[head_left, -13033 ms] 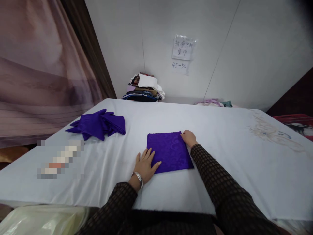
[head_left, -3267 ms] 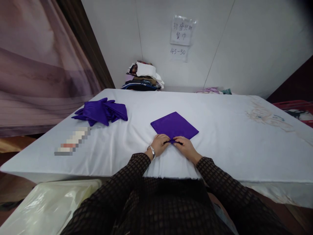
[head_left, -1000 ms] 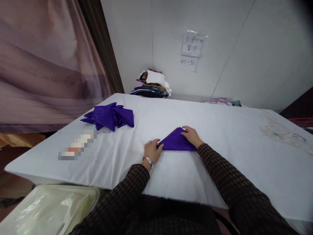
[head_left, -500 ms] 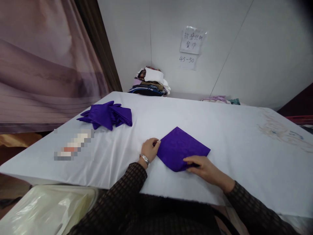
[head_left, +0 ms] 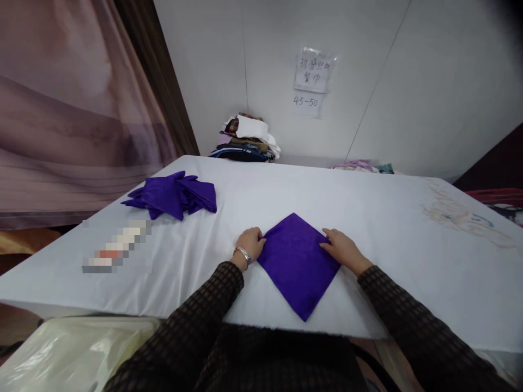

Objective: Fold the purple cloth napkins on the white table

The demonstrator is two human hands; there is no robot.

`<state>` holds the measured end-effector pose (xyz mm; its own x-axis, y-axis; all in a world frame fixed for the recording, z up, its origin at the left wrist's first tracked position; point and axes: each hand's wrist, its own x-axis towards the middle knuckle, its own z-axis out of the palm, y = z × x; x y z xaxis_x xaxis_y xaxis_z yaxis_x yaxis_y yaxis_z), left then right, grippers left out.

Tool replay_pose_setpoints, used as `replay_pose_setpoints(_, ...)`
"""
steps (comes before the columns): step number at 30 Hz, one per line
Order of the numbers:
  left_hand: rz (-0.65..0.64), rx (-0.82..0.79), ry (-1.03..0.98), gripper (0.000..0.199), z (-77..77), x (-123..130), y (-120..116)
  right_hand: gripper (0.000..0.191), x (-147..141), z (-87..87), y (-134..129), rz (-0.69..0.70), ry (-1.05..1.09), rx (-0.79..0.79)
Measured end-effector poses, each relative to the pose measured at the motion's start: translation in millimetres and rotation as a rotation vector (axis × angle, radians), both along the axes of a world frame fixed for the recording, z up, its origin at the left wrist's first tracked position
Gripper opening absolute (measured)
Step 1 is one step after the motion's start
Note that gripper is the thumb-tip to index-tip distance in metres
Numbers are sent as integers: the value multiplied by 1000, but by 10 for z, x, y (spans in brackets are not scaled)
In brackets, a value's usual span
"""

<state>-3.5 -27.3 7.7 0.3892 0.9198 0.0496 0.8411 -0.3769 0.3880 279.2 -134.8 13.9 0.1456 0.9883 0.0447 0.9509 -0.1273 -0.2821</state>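
A purple cloth napkin (head_left: 300, 267) lies flat in a diamond shape on the white-covered table (head_left: 392, 261), one corner pointing toward me. At its left corner, my left hand (head_left: 250, 245), with a bracelet on the wrist, pinches the edge between thumb and fingers. My right hand (head_left: 341, 249) grips the upper right edge near the right corner, thumb on top of the cloth and fingers at the border. A loose pile of purple napkins (head_left: 171, 195) rests farther back on the left.
A pixelated object (head_left: 118, 247) lies on the table's left part. Folded clothes (head_left: 247, 139) are stacked against the wall, with more fabric (head_left: 359, 166) behind the far edge. Paper signs (head_left: 312, 76) hang above. A plastic-covered bin (head_left: 77, 354) stands below at the left front.
The napkin's near corner has come down toward me, so it now shows a full diamond. My right hand has moved from the near edge up to the right edge. My left hand stays at the left corner.
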Motion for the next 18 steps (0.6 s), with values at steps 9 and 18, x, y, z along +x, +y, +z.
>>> replay_pose_setpoints(9,146,36,-161,8,-67,-48,442,41,22,3,690,-60,136,-23)
replay_pose_setpoints(18,263,-7,-575,18,-197,-356,725,36,-275,14,929,147,62,228)
